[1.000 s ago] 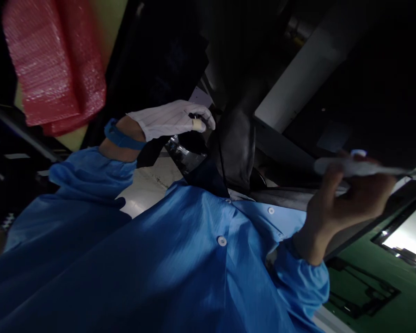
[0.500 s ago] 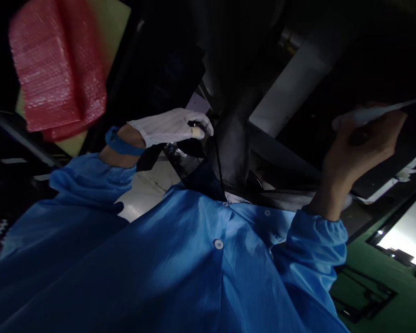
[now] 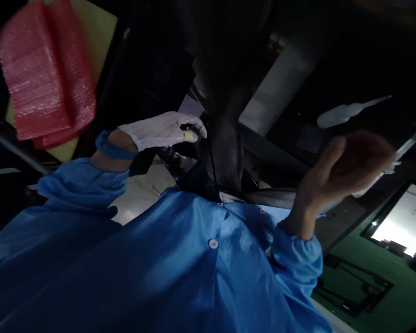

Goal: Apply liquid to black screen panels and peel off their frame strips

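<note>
My left hand [image 3: 173, 129] wears a white striped glove and a blue wrist strap [image 3: 113, 147]. Its fingers curl toward the thumb around something dark that I cannot make out. A pale yellowish patch covers the thumb near its tip. My bare right hand [image 3: 346, 166] is apart from everything, its thumb and blurred fingers spread. Just above it, a translucent white plastic dropper [image 3: 339, 115] with a long thin tip lies on a dark surface.
Red bubble wrap [image 3: 38, 74] rests on a yellowish board [image 3: 97, 32] at the upper left. A grey metal bar [image 3: 280, 83] slants across the upper middle. A bright panel [image 3: 402, 222] sits on the green floor [image 3: 398, 286] at the right. Much of the scene is dark.
My right hand has let go of the dropper and moved down and left, its fingers opening. My left hand keeps its curled pose. The whole view has shifted slightly.
</note>
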Action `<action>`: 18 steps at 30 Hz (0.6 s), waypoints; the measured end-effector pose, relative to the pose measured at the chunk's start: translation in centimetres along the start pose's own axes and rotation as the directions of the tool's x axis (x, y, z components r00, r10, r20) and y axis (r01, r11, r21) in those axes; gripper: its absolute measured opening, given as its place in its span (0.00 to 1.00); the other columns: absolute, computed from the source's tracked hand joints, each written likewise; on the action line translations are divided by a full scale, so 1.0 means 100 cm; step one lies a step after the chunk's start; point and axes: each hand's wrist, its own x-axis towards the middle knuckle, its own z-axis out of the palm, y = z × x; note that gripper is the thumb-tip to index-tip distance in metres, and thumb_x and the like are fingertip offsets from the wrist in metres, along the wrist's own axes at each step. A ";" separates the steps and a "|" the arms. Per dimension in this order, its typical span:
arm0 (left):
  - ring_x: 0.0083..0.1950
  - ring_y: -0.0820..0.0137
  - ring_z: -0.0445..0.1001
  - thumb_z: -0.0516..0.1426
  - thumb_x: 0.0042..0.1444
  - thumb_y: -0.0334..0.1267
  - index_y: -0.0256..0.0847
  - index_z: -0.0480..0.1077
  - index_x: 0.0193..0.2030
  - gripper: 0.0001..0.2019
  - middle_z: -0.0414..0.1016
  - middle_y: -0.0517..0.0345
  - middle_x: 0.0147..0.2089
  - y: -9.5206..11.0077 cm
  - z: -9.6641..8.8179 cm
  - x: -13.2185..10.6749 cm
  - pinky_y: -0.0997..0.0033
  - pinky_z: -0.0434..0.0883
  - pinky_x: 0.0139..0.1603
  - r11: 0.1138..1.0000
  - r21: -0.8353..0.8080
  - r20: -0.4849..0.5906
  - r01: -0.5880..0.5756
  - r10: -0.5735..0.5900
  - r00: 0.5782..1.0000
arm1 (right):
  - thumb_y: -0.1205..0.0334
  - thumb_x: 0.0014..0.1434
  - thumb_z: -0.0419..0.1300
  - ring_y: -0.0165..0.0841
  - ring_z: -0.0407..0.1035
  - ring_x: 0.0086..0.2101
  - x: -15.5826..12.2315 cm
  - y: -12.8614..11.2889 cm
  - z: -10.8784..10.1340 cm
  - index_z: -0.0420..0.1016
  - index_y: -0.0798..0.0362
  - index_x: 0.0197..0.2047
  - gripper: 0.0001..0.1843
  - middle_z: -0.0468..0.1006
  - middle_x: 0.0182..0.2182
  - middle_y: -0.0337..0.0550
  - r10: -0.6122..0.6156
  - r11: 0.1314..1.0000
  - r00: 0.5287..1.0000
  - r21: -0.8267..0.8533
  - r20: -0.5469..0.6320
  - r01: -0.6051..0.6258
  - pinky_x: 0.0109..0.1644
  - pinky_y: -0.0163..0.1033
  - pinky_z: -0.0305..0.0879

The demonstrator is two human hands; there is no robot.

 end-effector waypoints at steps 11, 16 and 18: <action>0.60 0.53 0.79 0.56 0.58 0.53 0.42 0.80 0.59 0.27 0.84 0.48 0.62 0.014 0.003 0.000 0.55 0.73 0.66 0.997 0.050 0.012 -0.051 0.051 0.999 | 0.18 0.63 0.72 0.39 0.82 0.46 -0.131 -0.025 0.040 0.83 0.46 0.48 0.37 0.88 0.44 0.43 0.103 0.567 0.303 0.194 0.948 -0.801 0.57 0.48 0.82; 0.68 0.53 0.79 0.55 0.64 0.56 0.43 0.76 0.40 0.18 0.84 0.51 0.68 0.009 0.014 0.009 0.52 0.72 0.76 0.985 0.066 -0.113 -0.160 0.167 0.979 | 0.17 0.58 0.74 0.36 0.77 0.39 -0.131 -0.021 0.047 0.78 0.47 0.42 0.39 0.80 0.35 0.38 0.094 0.500 0.260 0.181 0.961 -0.847 0.49 0.43 0.80; 0.72 0.50 0.77 0.55 0.64 0.59 0.44 0.72 0.39 0.19 0.82 0.50 0.71 0.007 0.023 0.012 0.50 0.70 0.80 0.987 0.118 -0.249 -0.110 0.136 0.959 | 0.17 0.58 0.75 0.36 0.76 0.38 -0.130 -0.020 0.048 0.76 0.47 0.41 0.39 0.78 0.35 0.38 0.107 0.496 0.263 0.178 0.959 -0.850 0.48 0.43 0.79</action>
